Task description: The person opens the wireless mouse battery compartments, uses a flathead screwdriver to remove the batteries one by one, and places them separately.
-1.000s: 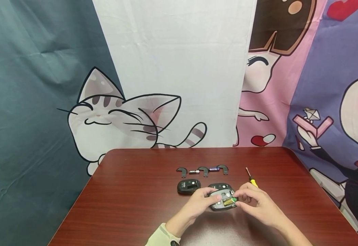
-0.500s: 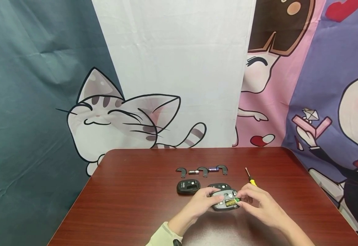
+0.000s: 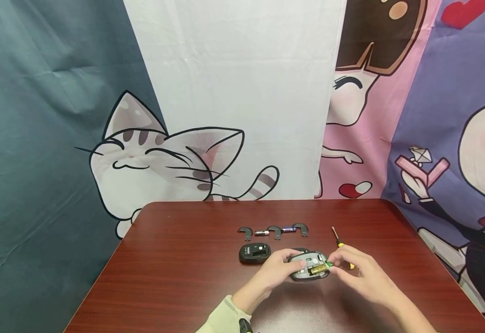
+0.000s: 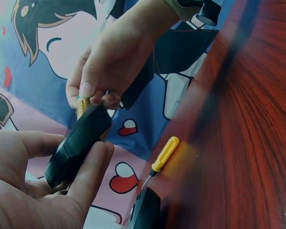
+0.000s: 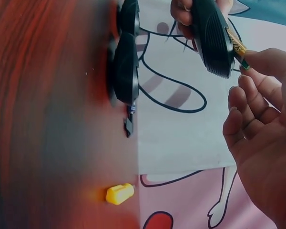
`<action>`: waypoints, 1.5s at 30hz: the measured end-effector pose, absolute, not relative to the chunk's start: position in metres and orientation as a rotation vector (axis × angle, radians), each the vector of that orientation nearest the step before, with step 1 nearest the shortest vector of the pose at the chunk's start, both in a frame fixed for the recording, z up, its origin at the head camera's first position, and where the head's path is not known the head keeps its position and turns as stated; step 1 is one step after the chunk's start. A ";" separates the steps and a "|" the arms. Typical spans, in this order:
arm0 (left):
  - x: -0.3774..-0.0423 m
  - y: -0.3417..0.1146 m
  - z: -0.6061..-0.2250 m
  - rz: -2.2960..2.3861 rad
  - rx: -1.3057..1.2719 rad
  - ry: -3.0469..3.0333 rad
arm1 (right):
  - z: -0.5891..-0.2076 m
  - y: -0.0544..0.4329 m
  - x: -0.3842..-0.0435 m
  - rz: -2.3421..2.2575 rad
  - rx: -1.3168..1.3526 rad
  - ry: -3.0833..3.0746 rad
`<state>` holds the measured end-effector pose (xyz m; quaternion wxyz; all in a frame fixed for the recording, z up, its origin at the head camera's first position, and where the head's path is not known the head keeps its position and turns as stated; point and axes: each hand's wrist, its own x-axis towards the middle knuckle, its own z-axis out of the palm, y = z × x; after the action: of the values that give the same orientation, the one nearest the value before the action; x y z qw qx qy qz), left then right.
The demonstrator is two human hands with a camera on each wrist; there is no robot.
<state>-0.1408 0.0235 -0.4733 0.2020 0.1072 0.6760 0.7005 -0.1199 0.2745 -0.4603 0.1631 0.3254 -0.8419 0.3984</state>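
Note:
My left hand [image 3: 276,270] grips a black computer mouse [image 3: 319,259] above the table, its grey underside facing up. A gold battery with a green end [image 3: 318,269] slants out of the mouse's battery slot. The thumb and forefinger of my right hand [image 3: 361,273] pinch its green end. Seen in the right wrist view, the battery [image 5: 236,45] sticks out at an angle from the underside, its inner part still against the mouse. From the left wrist, the mouse [image 4: 78,143] appears edge-on between thumb and fingers.
One black mouse [image 3: 254,253] lies upside down to the left; another [image 3: 300,249] is mostly hidden behind the held one. Farther back are three curved dark covers [image 3: 247,233] and two batteries [image 3: 289,229]. A screwdriver with a yellow handle [image 4: 168,151] lies beyond my right hand.
The battery's green end has lifted out of the slot, with my right hand drawing back to the right. The held mouse has shifted slightly right and up, covering more of the mouse behind.

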 end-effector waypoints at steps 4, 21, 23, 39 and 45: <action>-0.145 0.028 -0.474 1.959 0.285 1.898 | -0.458 0.280 -0.123 1.111 0.911 -2.384; -0.168 0.057 -0.478 1.929 0.283 1.973 | -0.462 0.298 -0.155 1.138 0.588 -2.406; -0.171 0.061 -0.479 1.899 0.269 2.022 | -0.465 0.302 -0.161 1.116 0.539 -2.440; -0.199 0.093 -0.481 1.378 0.169 2.605 | -0.483 0.316 -0.208 1.045 0.348 -2.637; -0.207 0.100 -0.479 1.173 0.185 2.741 | -0.489 0.315 -0.223 1.003 0.368 -2.657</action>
<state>-0.2072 0.0997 -0.4785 0.0772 0.0618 0.9149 0.3915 -0.2233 0.3154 -0.4890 0.1386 0.1271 -0.9188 0.3469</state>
